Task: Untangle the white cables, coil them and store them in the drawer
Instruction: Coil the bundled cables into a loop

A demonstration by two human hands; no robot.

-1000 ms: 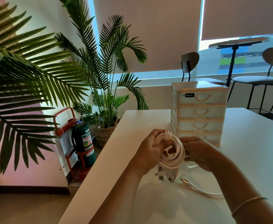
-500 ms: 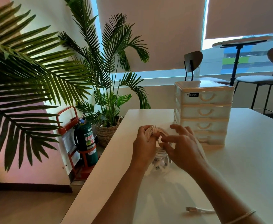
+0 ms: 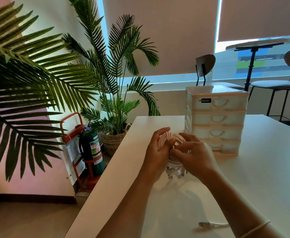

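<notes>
At the centre of the head view, the left hand (image 3: 159,148) grips a coil of white cables (image 3: 172,140) above the white table (image 3: 261,177), fingers curled round the loops. The right hand (image 3: 195,157) pinches a strand at the coil's front. Plugs (image 3: 175,174) dangle beneath; the drawer unit (image 3: 217,117), drawers closed, stands just behind at centre right, and a loose cable end (image 3: 213,225) lies at lower right.
</notes>
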